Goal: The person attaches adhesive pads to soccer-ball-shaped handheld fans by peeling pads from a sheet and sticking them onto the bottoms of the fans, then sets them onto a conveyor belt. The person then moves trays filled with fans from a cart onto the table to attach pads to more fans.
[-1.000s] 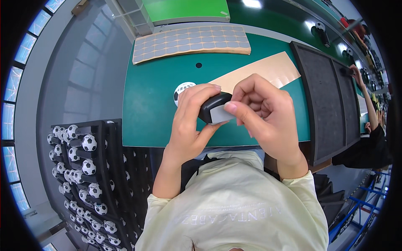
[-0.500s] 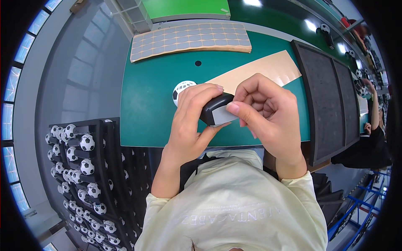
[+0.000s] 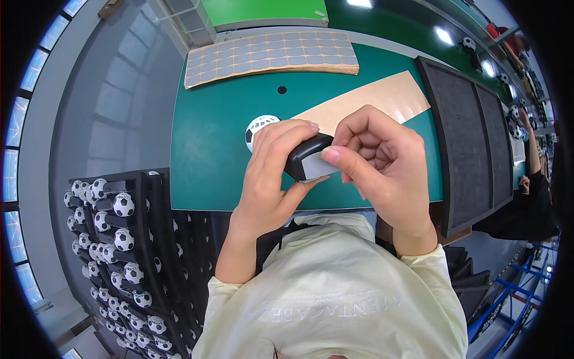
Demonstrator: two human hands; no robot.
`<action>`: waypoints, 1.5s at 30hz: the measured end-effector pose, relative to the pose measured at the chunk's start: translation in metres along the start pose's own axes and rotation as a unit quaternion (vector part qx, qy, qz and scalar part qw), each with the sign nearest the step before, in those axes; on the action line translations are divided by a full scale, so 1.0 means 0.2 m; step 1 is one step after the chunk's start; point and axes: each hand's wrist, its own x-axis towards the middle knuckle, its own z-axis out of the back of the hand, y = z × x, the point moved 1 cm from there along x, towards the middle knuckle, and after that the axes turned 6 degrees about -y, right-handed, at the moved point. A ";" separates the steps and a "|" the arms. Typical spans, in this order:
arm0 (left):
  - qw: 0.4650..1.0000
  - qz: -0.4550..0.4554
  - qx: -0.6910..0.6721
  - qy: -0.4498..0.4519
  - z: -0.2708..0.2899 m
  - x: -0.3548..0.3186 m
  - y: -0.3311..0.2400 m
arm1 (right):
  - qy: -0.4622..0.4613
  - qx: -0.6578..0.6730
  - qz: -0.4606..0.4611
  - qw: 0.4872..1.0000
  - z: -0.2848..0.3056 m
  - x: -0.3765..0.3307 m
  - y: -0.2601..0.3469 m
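Over the near part of the green table, my left hand point(image 3: 266, 173) is closed around a black soccer-ball trophy with a rounded base point(image 3: 297, 160). A white-and-black ball point(image 3: 260, 131) shows beyond my left fingers; its join to the base is hidden behind them. Across the base's end face lies a grey sticker point(image 3: 313, 166). My right hand point(image 3: 385, 164) pinches that sticker's right edge between thumb and forefinger, the other fingers curled in.
A stack of grey sticker sheets point(image 3: 272, 55) lies along the table's far side. A tan backing sheet point(image 3: 373, 99) slants behind my hands. A black divided tray point(image 3: 469, 140) stands at right, a rack of ball trophies point(image 3: 124, 239) at left. Another person's arm point(image 3: 531, 143) is far right.
My hands, the trophy and the sticker keep almost the same position. At the far right, the other person's raised arm has shifted slightly.
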 end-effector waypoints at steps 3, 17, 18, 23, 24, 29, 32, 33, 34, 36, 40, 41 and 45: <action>1.000 0.001 0.001 0.001 0.01 0.00 0.00 | -0.004 -0.005 0.013 1.000 -0.01 0.00 -0.01; 0.990 0.036 -0.115 -0.071 -0.04 -0.02 0.00 | 0.051 0.108 -0.085 0.989 0.00 0.02 -0.08; 0.987 0.042 -0.125 -0.092 -0.06 -0.02 -0.01 | 0.049 0.108 -0.082 0.990 0.01 0.01 -0.09; 0.961 0.101 -0.191 -0.173 -0.18 0.00 -0.10 | 0.060 0.224 -0.141 0.962 0.06 0.00 -0.15; 0.964 0.097 -0.180 -0.170 -0.19 0.00 -0.10 | 0.065 0.227 -0.153 0.959 0.08 -0.01 -0.16; 0.992 0.046 -0.066 -0.101 -0.27 -0.04 -0.08 | 0.094 0.335 -0.276 0.896 0.16 -0.08 -0.17; 0.999 -0.009 0.017 -0.030 -0.30 -0.07 -0.13 | 0.103 0.415 -0.329 0.842 0.24 -0.17 -0.22; 0.998 -0.037 0.053 0.013 -0.32 -0.07 -0.16 | 0.096 0.414 -0.319 0.847 0.28 -0.21 -0.24; 0.998 -0.048 0.048 0.014 -0.33 -0.07 -0.19 | 0.099 0.436 -0.342 0.827 0.30 -0.25 -0.27; 0.988 -0.094 0.094 0.074 -0.33 -0.07 -0.24 | 0.099 0.457 -0.355 0.810 0.40 -0.25 -0.29; 0.961 -0.064 0.223 0.152 -0.29 -0.08 -0.23 | -0.002 0.494 -0.307 0.814 0.63 -0.10 -0.32; 0.945 -0.031 0.276 0.173 -0.28 -0.09 -0.22 | -0.081 0.454 -0.274 0.844 0.70 0.00 -0.37; 0.890 0.023 0.367 0.270 -0.24 -0.11 -0.21 | -0.127 0.365 -0.201 0.900 1.05 0.61 -0.53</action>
